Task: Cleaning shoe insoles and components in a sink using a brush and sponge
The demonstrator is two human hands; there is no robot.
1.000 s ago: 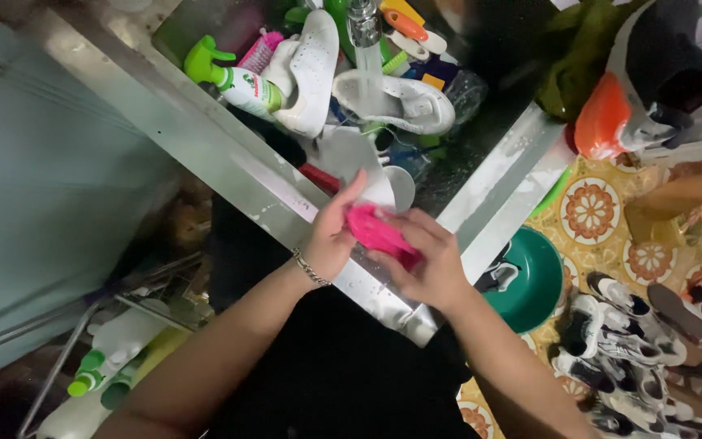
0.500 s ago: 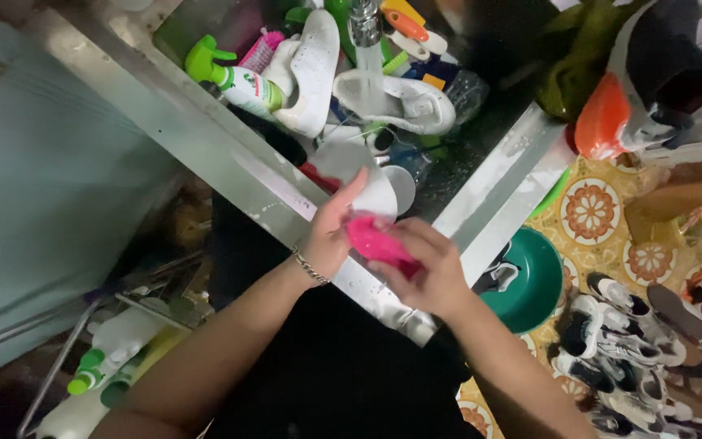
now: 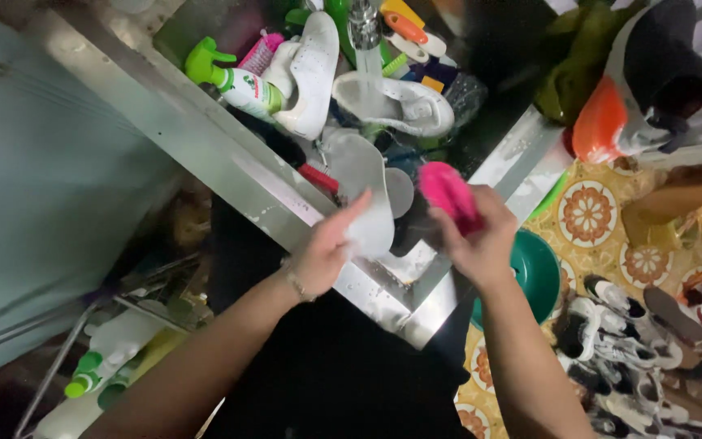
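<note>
My right hand (image 3: 481, 244) covers the lower half of the pink brush (image 3: 447, 195), so I can't see its handle. The white insole (image 3: 367, 203) under my left hand (image 3: 327, 252) is motion-blurred. The tap (image 3: 363, 20) is cut off by the top edge, and the sink (image 3: 205, 138) bottom is buried under shoes.

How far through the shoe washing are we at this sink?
Done: cannot tell; no shoe looks set aside clean. In hand: the left hand holds a pale shoe insole over the steel sink, and the right hand grips a pink scrubbing brush beside it. Left: two white sneakers lie in the sink, one under the running tap, plus a pile of shoes on the floor.
</note>
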